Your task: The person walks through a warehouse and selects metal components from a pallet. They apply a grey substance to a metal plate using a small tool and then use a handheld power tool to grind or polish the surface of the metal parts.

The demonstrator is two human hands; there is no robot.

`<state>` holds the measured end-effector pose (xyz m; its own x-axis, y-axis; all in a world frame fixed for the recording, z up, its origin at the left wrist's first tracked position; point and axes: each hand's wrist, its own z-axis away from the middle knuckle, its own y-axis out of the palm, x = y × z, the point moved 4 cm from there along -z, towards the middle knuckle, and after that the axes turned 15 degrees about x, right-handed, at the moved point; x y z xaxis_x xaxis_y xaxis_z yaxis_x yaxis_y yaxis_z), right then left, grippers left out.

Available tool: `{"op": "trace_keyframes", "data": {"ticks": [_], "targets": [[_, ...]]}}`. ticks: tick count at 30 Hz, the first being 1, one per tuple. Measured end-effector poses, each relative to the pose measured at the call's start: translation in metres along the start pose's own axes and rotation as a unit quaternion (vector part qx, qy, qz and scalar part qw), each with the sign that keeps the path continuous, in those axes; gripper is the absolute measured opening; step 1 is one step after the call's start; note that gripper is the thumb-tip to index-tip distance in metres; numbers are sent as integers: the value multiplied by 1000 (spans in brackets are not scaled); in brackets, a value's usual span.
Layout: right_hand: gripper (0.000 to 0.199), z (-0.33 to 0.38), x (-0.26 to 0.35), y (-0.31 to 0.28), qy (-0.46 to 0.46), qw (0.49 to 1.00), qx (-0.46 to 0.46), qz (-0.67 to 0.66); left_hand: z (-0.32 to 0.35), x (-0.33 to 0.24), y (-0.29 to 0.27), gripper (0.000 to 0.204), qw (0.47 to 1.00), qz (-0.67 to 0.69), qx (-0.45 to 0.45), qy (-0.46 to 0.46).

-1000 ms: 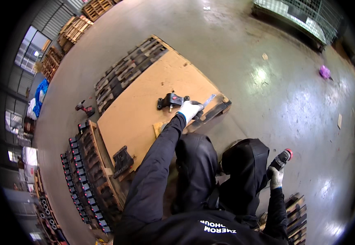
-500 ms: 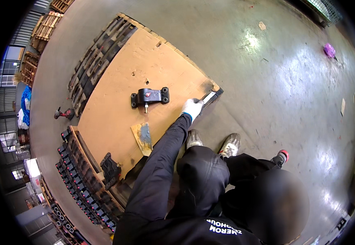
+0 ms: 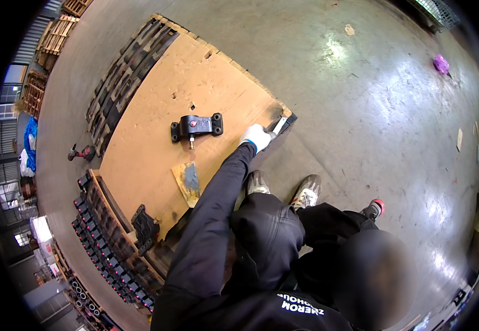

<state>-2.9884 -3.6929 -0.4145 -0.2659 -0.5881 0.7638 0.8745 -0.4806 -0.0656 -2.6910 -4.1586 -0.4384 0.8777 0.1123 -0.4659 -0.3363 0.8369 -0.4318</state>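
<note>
My left hand (image 3: 256, 138), in a white glove with a blue cuff, is at the near right edge of a brown board (image 3: 140, 127) on a pallet stack. Its curled fingers are against a dark piece with a pale strip (image 3: 279, 127); what this is I cannot make out. A black metal bracket (image 3: 201, 124), with bolt-holed feet and a red spot, rests on the board left of the hand. A brass-tipped bolt (image 3: 191, 143) sticks out of its near side. Closer in lies a yellowish plate with a grey patch (image 3: 186, 183). My right hand does not show.
Several black parts with red spots (image 3: 101, 243) stand in rows at left. Another dark bracket (image 3: 145, 226) sits at the board's near left corner. A red and black power drill (image 3: 82, 153) is on the floor. A blurred round shape (image 3: 377, 276) covers the lower right, near a red-soled shoe (image 3: 374, 209).
The whole view has shifted slightly, so things appear a little farther left and higher. My left hand stays by the pale strip; the bracket keeps its place on the board.
</note>
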Motion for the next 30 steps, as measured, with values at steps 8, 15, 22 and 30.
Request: {"op": "trace_keyframes", "data": {"ticks": [8, 15, 22, 30], "targets": [[43, 5, -10, 5, 13, 1000, 4, 0, -22, 1, -2, 41, 997, 7, 5, 77], [43, 5, -16, 7, 25, 1000, 16, 3, -33, -3, -15, 61, 990, -121, 63, -29], [42, 3, -19, 4, 16, 1000, 15, 11, -6, -24, -14, 63, 973, -222, -57, -28], [41, -15, -13, 6, -74, 997, 27, 22, 68, -12, -57, 60, 985, -144, -91, -7]]}}
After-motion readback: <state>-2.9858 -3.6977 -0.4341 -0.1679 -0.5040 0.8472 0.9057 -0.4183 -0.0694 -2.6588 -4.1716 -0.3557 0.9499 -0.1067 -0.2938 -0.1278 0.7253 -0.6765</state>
